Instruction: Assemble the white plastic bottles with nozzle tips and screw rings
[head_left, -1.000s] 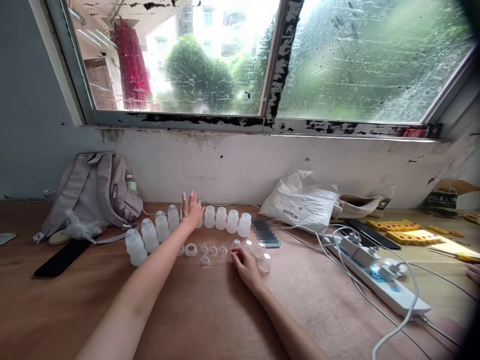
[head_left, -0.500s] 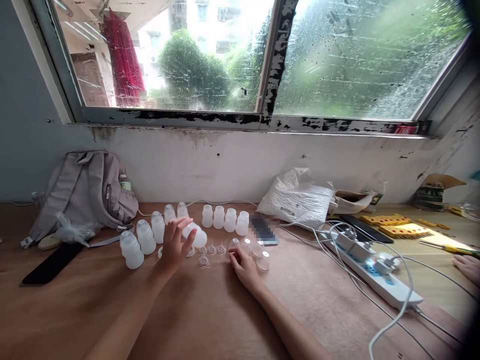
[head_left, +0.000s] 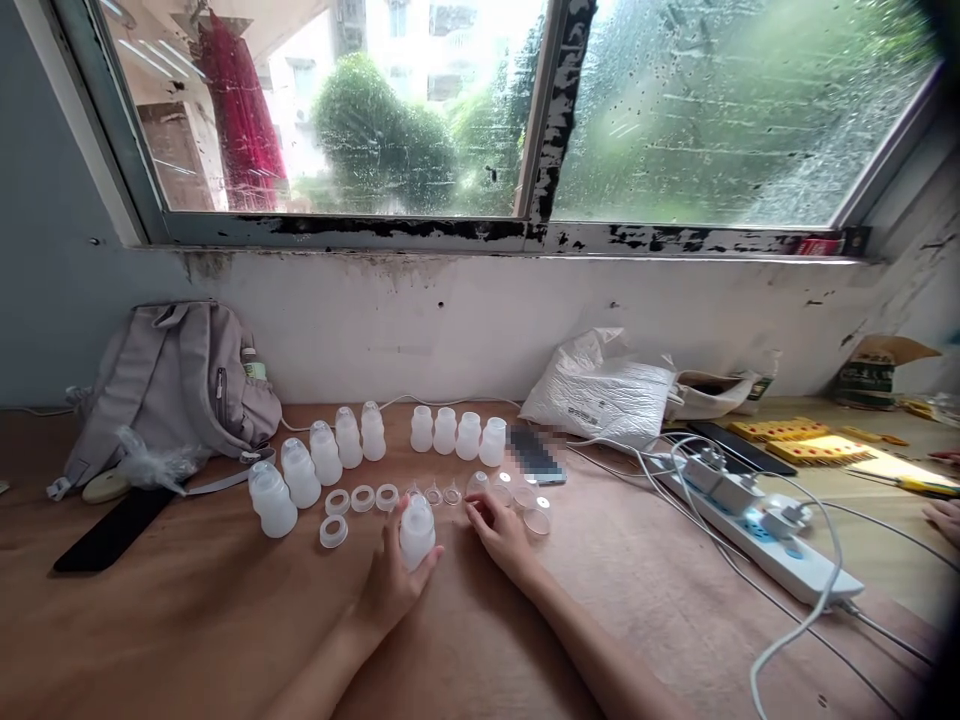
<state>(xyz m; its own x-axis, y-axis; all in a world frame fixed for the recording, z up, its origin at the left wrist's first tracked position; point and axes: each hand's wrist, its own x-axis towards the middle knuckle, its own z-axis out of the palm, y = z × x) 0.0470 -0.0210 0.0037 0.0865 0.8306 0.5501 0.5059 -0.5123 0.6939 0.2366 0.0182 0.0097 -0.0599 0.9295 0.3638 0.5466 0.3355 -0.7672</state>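
My left hand (head_left: 397, 575) is wrapped round a small white translucent baby bottle (head_left: 417, 532), which stands nearly upright with its domed top toward the window. My right hand (head_left: 499, 530) rests on the table, fingers loosely bent beside a clear dome cap (head_left: 478, 483); no object shows in it. Several white rings (head_left: 334, 531) lie left of the held bottle. Clear nipples (head_left: 451, 494) sit between the hands, partly hidden by the bottle. More clear caps (head_left: 537, 518) are just beyond my right hand.
A slanting row of domed bottles (head_left: 300, 473) stands at left and several shorter white bottles (head_left: 469, 437) at the back. A phone (head_left: 538, 458), silver bag (head_left: 600, 390), backpack (head_left: 172, 380) and corded power strip (head_left: 757, 530) surround them. Another person's hand (head_left: 943, 520) is at far right.
My left hand has brought the bottle nearer to me and slightly right, turning it from tilted to nearly upright. The white rings behind that hand are uncovered. My right hand stays beside the caps.
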